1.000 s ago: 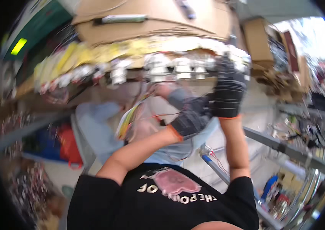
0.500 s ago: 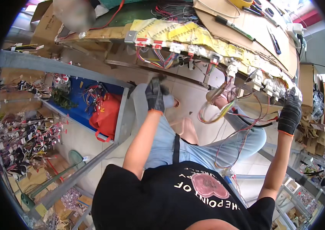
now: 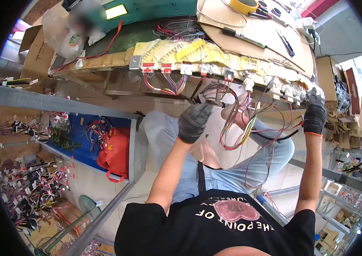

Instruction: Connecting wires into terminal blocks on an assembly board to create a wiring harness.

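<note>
My left hand [image 3: 195,122], in a dark grey work glove, is closed with its fingertips at a bundle of thin multicoloured wires [image 3: 220,89] below the bench edge. From there the wires loop down over my lap and back toward the right. My right hand [image 3: 315,114], in a matching glove with an orange cuff, reaches up to the bench's right end. Its fingers close about a white connector [image 3: 310,93] there, mostly hidden by the glove. A black cable [image 3: 281,138] ends beside this hand. Along the edge sit several connectors, such as a red one [image 3: 148,68].
Yellow tape [image 3: 181,51] covers the bench's front edge. On cardboard [image 3: 215,19] lie a marker [image 3: 244,37], a knife [image 3: 285,42] and a tape roll [image 3: 243,5]. To my left, a blue tray [image 3: 78,138] holds a red bag [image 3: 116,149]. Metal rails [image 3: 61,102] and heaped wire harnesses [image 3: 35,187] stand beyond.
My left hand has moved right, from above my left knee to the wire bundle, which now spreads up to it. My right hand stays at the bench's right end. The whole view has shifted slightly.
</note>
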The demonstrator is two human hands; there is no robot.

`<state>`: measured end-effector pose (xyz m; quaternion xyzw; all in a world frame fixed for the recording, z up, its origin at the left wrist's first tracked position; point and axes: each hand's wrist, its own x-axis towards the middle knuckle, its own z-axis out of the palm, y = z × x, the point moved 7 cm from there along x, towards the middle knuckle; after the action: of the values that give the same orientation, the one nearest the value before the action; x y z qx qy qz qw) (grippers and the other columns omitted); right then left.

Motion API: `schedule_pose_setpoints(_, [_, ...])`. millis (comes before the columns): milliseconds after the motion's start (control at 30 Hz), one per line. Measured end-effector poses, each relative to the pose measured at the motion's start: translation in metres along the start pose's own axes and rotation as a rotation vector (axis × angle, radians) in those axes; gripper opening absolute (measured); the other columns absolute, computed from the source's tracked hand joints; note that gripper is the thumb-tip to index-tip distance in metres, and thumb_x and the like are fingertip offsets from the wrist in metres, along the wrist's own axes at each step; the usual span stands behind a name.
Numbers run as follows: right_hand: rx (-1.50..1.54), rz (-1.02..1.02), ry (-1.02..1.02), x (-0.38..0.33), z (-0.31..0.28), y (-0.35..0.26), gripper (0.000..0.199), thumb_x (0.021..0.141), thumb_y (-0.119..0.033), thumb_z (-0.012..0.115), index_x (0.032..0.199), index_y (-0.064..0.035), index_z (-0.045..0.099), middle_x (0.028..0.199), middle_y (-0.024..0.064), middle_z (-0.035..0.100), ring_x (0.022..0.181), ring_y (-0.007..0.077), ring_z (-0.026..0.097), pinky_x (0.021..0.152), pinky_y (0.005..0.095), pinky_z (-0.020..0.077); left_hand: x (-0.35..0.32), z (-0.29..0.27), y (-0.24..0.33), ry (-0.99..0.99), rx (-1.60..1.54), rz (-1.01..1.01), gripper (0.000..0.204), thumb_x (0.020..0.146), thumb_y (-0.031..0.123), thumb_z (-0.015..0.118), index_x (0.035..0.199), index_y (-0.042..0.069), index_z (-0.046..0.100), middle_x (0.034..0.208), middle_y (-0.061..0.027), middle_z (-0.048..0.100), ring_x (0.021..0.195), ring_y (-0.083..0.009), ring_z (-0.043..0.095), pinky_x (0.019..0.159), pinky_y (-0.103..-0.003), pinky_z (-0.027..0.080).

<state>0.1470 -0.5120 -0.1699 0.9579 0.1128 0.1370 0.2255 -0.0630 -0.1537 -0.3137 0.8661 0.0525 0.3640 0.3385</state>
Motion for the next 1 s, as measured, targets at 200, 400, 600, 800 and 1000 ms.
schedule_pose_setpoints(200, [0.067,-0.023,0.042,-0.008,-0.013,-0.009,0.043,0.083,-0.001,0.037,0.126,-0.0024,0.041,0.122,0.0211,0.047,0.115,0.0352,0.043,0.098,0.0415,0.0353,0.078,-0.010,0.076,0.131,0.036,0.103,0.009,0.078,0.008,0.059,0.071,0.002,0.058,0.063,-0.0163,0.056,0.056,-0.0334,0.054,0.049,-0.040,0.042])
schedule_pose_setpoints(400, [0.049,-0.054,0.118,-0.013,-0.010,-0.003,0.042,0.083,-0.002,0.038,0.125,-0.0017,0.042,0.122,0.0208,0.046,0.115,0.0355,0.043,0.099,0.0420,0.0338,0.086,-0.017,0.076,0.095,0.109,-0.135,0.010,0.077,0.007,0.059,0.068,0.003,0.056,0.061,-0.0169,0.055,0.053,-0.0342,0.054,0.049,-0.041,0.042])
schedule_pose_setpoints(600, [0.088,-0.070,0.175,-0.009,-0.017,-0.007,0.041,0.082,-0.002,0.040,0.124,-0.0010,0.043,0.120,0.0208,0.047,0.114,0.0358,0.043,0.099,0.0424,0.0337,0.097,-0.017,0.081,0.156,0.106,-0.045,0.010,0.074,0.005,0.059,0.066,0.004,0.054,0.060,-0.0146,0.054,0.054,-0.0317,0.054,0.048,-0.040,0.043])
schedule_pose_setpoints(800, [0.242,0.039,-0.126,-0.005,-0.027,-0.024,0.054,0.075,0.005,0.041,0.128,-0.0024,0.039,0.126,0.0194,0.044,0.120,0.0340,0.039,0.103,0.0380,0.0309,0.091,-0.013,0.068,0.006,0.390,0.060,0.006,0.077,0.010,0.058,0.073,0.006,0.056,0.066,-0.0118,0.055,0.054,-0.0299,0.054,0.049,-0.039,0.044])
schedule_pose_setpoints(1000, [0.102,0.093,0.005,-0.019,-0.012,-0.005,0.050,0.078,0.002,0.042,0.127,-0.0055,0.042,0.125,0.0164,0.048,0.115,0.0286,0.045,0.102,0.0364,0.0320,0.055,-0.021,0.079,0.120,0.231,-0.056,0.030,0.076,0.020,0.066,0.102,0.006,0.058,0.086,-0.0146,0.063,0.066,-0.0293,0.061,0.059,-0.038,0.050])
